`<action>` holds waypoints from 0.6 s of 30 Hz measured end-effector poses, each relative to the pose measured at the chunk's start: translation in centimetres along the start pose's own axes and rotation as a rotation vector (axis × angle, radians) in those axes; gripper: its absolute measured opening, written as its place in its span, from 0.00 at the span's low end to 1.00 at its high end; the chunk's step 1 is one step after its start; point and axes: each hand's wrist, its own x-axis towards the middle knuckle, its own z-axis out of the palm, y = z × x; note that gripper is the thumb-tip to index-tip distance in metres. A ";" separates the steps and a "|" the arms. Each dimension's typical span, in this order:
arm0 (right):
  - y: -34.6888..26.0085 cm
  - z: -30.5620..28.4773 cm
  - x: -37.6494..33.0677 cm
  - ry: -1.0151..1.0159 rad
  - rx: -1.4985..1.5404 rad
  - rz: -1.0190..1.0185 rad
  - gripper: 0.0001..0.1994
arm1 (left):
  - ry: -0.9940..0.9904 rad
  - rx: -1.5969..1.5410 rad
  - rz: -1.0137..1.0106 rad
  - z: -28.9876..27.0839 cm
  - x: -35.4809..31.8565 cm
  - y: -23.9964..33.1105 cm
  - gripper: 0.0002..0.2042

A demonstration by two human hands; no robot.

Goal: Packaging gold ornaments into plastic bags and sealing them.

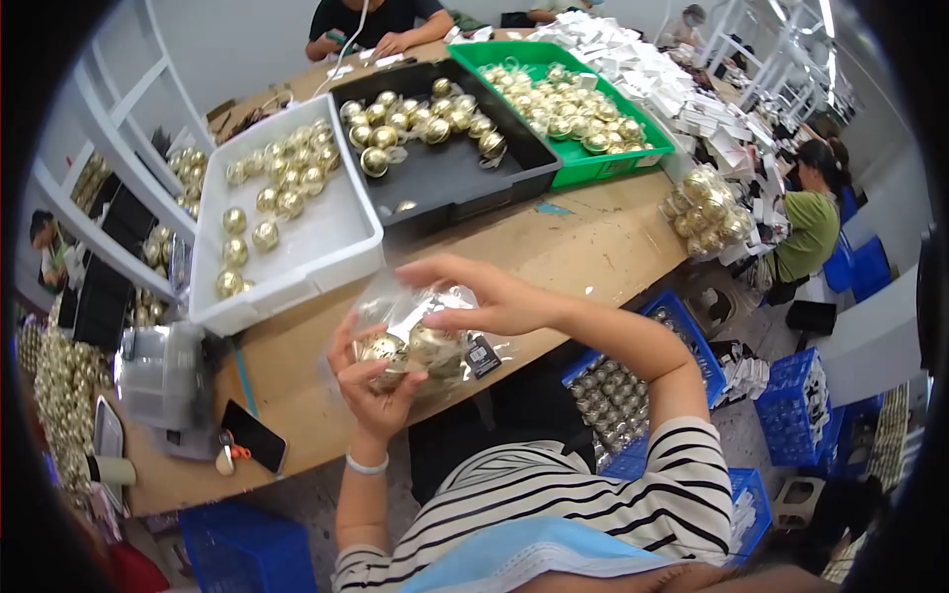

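Observation:
Between my hands, above the table's near edge, is a clear plastic bag (457, 368) with gold ball ornaments (431, 338) inside and a black label at its lower right. My left hand (374, 381) grips the bag's left side, its fingers curled round a ball. Over the bag's top lies my right hand (484, 296), thumb and fingers bent around the plastic; part of the grip is hidden. Just beyond stand a white tray (297, 293), a black tray (484, 203) and a green tray (618, 166), each holding gold balls.
At the left lie a stack of clear bags (163, 381) and a phone (255, 437). A filled bag of balls (704, 212) sits at the right end, by a heap of white cards (633, 74). Blue crates (791, 395) stand on the floor. A co-worker (381, 25) sits across the table.

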 end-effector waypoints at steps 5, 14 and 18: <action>-0.4 1.9 -0.3 0.072 0.491 0.187 0.30 | -0.083 0.018 0.073 -1.0 0.1 -0.1 0.27; -0.2 3.2 -4.2 0.167 -0.601 -0.498 0.19 | -0.095 0.036 0.206 -0.9 -0.3 0.4 0.36; -1.4 6.0 -4.8 0.388 -0.271 -0.276 0.23 | 0.089 -0.100 0.110 0.9 0.2 1.7 0.30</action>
